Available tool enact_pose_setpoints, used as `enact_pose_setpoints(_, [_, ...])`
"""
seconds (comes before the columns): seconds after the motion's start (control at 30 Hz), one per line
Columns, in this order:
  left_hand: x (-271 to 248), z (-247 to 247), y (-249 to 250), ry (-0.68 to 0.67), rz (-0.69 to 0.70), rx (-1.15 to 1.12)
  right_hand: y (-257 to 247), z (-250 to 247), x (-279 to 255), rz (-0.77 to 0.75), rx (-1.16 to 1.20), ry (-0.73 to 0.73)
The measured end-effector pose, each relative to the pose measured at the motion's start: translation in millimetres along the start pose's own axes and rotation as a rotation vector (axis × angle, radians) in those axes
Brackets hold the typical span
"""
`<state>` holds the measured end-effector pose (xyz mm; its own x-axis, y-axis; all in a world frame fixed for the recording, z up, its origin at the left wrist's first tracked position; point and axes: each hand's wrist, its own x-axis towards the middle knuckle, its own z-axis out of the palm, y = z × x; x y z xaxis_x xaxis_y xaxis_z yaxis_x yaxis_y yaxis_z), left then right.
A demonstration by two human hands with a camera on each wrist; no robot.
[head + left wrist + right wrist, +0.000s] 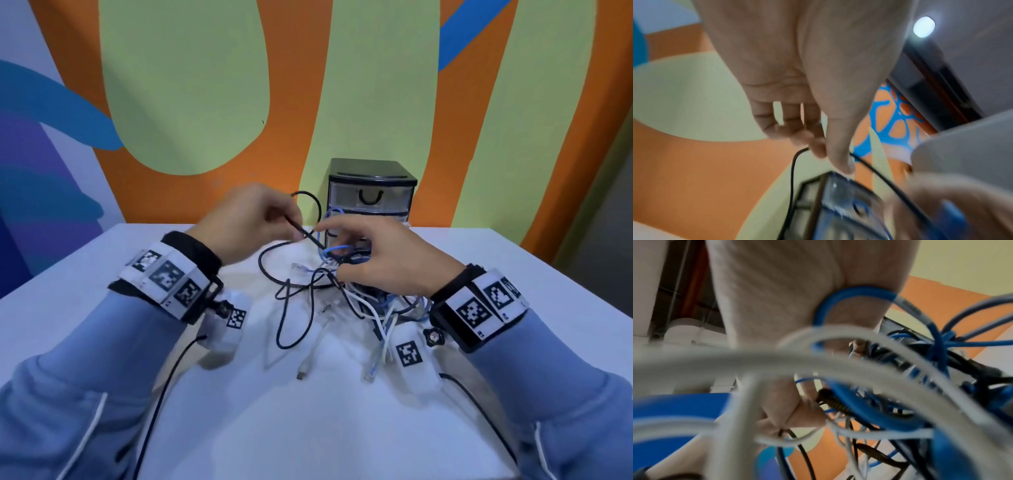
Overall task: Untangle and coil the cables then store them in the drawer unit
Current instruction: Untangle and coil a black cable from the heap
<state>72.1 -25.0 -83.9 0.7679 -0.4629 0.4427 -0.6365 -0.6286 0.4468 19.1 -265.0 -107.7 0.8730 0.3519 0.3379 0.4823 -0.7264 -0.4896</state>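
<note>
Head camera looks down over the table (102, 260); both wrist cameras sit close, facing up, sharing the cables (342, 284).

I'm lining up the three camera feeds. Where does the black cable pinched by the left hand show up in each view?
Head: black cable at centre, pinched by the left hand.
Left wrist: lower centre, leaving the fingertips.
Right wrist: dark strands sit in the tangle; which is this cable is unclear.
Shared landmark: the orange and green wall.

Left hand (245, 219): raised above the table, thumb and fingertips pinching a black cable (308, 236).
Right hand (380, 260): palm down, fingers curled into the cable tangle (359, 291).
Forearms: blue sleeves, both angled inward.
</note>
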Motion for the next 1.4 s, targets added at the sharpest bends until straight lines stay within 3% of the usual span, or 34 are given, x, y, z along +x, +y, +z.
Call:
enact_pose_setpoints(0.17, [-2, -39, -30, 0.533, -0.105, -0.154, 17, -16, -6, 0.05, -0.084, 0.096])
enact_pose_setpoints(0.3, [-1, -38, -46, 0.588, -0.182, -0.087, 27, -18, -5, 0.059, -0.146, 0.18])
enact_pose_setpoints(0.43, [1, -32, -46, 0.374, -0.124, -0.272, 30, -19, -6, 0.045, -0.123, 0.229])
enact_pose_setpoints(0.5, [2, -27, -41, 0.371, -0.066, -0.344, 31, -20, -6, 0.047, -0.065, 0.27])
enact_pose_setpoints(0.6, [5, -28, -36, 0.611, -0.066, -0.461, 32, -22, -10, 0.058, 0.01, 0.214])
enact_pose_setpoints(0.73, [8, -44, -45, 0.926, -0.2, -0.597, 38, -24, -9, 0.089, -0.096, 0.161])
enact_pose_setpoints(0.8, [6, -47, -53, 0.896, -0.21, -0.593, 40, -25, -9, 0.106, -0.128, 0.184])
enact_pose_setpoints(0.97, [3, -34, -31, 0.649, 0.009, -0.485, 33, -27, -17, 0.128, -0.098, 0.224])
enact_pose_setpoints(1.13, [-17, -37, 7, 0.703, 0.115, -0.34, 6, -42, -47, 0.114, -0.105, 0.236])
enact_pose_setpoints(1.27, [-44, -44, 34, 0.637, 0.147, -0.15, -25, -43, -60, -0.015, 0.09, 0.325])
enact_pose_setpoints(1.4, [-69, -49, 66, 0.458, 0.15, -0.151, -62, -25, -60, -0.073, 0.348, 0.242])
